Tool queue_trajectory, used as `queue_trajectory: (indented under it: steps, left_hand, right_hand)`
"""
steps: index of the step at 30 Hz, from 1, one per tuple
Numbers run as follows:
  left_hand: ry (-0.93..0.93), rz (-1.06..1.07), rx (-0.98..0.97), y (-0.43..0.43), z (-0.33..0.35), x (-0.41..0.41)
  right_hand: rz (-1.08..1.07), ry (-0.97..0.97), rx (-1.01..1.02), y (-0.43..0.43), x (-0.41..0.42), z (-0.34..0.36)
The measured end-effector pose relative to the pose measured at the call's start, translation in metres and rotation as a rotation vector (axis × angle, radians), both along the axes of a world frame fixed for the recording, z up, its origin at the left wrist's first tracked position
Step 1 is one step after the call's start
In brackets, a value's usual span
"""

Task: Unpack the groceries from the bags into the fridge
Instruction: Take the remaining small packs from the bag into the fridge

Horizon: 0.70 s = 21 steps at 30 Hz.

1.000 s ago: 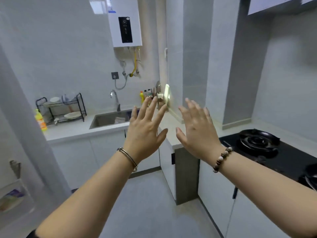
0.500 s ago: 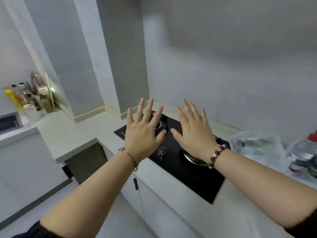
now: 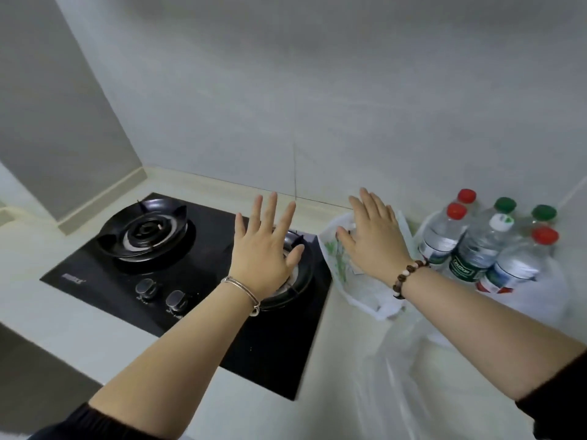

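Note:
My left hand point(image 3: 265, 249) is held flat with fingers spread in the air over the right burner of the hob. My right hand point(image 3: 373, 241) is also flat and spread, hovering above a white plastic grocery bag point(image 3: 359, 290) with green print on the counter. Neither hand holds anything. Several water bottles point(image 3: 482, 246) with red and green caps stand in another clear plastic bag point(image 3: 540, 300) at the right. The fridge is out of view.
A black two-burner gas hob point(image 3: 152, 274) with two knobs is set into the pale counter point(image 3: 63, 315). A grey wall runs close behind the counter. More loose clear plastic point(image 3: 400, 376) lies on the counter near its front edge.
The view has swung right from the sink corner to the hob and the bags. Both hands stay flat and spread, and the right one has come over the white bag.

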<state>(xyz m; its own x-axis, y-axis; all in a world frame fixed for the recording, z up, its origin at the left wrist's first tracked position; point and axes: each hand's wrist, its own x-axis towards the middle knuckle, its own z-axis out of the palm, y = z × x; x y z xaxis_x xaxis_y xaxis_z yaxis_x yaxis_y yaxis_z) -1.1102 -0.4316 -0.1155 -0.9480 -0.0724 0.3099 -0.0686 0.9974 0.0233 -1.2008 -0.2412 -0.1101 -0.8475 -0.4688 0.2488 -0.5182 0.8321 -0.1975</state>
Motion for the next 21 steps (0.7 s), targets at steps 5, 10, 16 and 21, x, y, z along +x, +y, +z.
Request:
queue_trajectory:
  steps: [5, 10, 16, 21]
  left_hand:
    - [-0.13, -0.151, 0.071, 0.012, -0.033, -0.046]
    - [-0.286, -0.396, 0.223, 0.034, -0.068, -0.098]
    - [-0.44, -0.422, 0.156, 0.047, -0.108, -0.151]
    - [-0.472, -0.465, 0.09, 0.044, -0.138, -0.176]
  right_hand:
    - [-0.172, -0.098, 0.01, 0.037, -0.036, -0.036]
    - [-0.174, -0.277, 0.006, 0.044, -0.055, -0.071]
    - [-0.113, -0.618, 0.144, 0.029, -0.078, -0.117]
    - [-0.089, -0.71, 0.228, 0.018, -0.091, -0.148]
